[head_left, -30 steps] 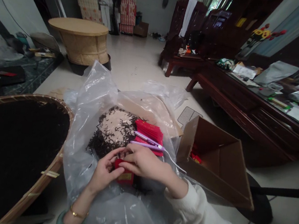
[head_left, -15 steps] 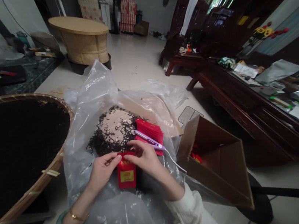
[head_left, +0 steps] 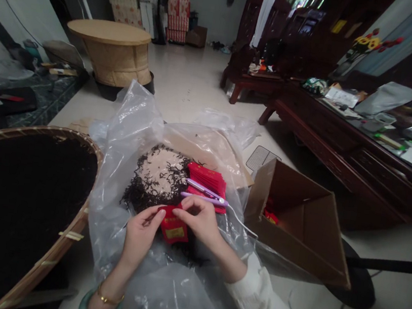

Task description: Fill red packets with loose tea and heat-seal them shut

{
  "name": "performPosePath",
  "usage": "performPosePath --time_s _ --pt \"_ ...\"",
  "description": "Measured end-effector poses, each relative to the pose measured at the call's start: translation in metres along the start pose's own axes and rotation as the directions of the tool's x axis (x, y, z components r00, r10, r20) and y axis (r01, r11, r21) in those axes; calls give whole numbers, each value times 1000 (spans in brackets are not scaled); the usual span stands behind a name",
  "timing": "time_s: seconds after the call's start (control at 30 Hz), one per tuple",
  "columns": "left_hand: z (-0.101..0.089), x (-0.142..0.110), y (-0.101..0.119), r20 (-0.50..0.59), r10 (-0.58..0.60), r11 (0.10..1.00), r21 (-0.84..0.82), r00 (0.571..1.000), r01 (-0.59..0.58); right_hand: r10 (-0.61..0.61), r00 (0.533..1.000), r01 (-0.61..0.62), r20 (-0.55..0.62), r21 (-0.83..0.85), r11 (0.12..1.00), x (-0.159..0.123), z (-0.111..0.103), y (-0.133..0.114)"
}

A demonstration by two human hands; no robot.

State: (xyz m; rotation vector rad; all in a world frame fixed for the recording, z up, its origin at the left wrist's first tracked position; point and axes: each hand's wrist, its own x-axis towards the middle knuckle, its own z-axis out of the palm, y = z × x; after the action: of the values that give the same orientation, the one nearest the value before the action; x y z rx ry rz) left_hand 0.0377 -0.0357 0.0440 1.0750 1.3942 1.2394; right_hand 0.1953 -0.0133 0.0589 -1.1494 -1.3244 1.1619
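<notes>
Between my two hands is a small red packet (head_left: 175,232) with a yellow label, tilted and pinched along its top edge. My left hand (head_left: 142,232) grips the top left corner between thumb and fingers. At the top right corner my right hand (head_left: 200,219) does the same. Just beyond the right hand, a purple hair straightener (head_left: 208,195) with a white cord lies across a fanned stack of red packets (head_left: 208,178). Dark, twisted dried leaves, like tea (head_left: 139,193), lie to the left of the stack on clear plastic sheeting (head_left: 124,138).
A wide woven basket (head_left: 82,219) full of dark material stands at the left. To the right is an open cardboard box (head_left: 299,229) with a few red packets (head_left: 270,215) inside. A dark wooden table (head_left: 346,138) and a round wicker stand (head_left: 108,54) are farther off.
The packet was mostly covered by both hands, then came upright with its label showing. Now it is raised a little and tilted, with both hands pinching its top corners.
</notes>
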Motion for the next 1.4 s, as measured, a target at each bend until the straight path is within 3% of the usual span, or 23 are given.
performPosePath --time_s 0.1,0.23,0.4,0.5,0.63,0.8,1.4 --pt "0 0 2 6 10 1000 20 1000 -10 13 1000 -15 24 73 997 0 1 1" --pt "-2 0 6 65 17 999 38 998 -20 129 990 -135 57 121 983 2 -1 2" --pt "-2 0 7 93 -2 1000 0 996 2 170 960 -184 220 42 982 4 -7 -3" --pt "1 -1 6 131 -99 984 -134 986 117 126 973 -127 191 -6 992 3 -7 -3" --pt "7 -4 6 299 -257 900 -271 919 340 68 981 -63 180 -35 997 2 -5 2" --pt "14 -8 2 308 -388 837 -277 869 472 -7 989 29 151 -144 989 1 -7 7" --pt "18 -10 0 284 -382 839 -292 879 459 34 990 -9 135 -182 983 2 -12 11"
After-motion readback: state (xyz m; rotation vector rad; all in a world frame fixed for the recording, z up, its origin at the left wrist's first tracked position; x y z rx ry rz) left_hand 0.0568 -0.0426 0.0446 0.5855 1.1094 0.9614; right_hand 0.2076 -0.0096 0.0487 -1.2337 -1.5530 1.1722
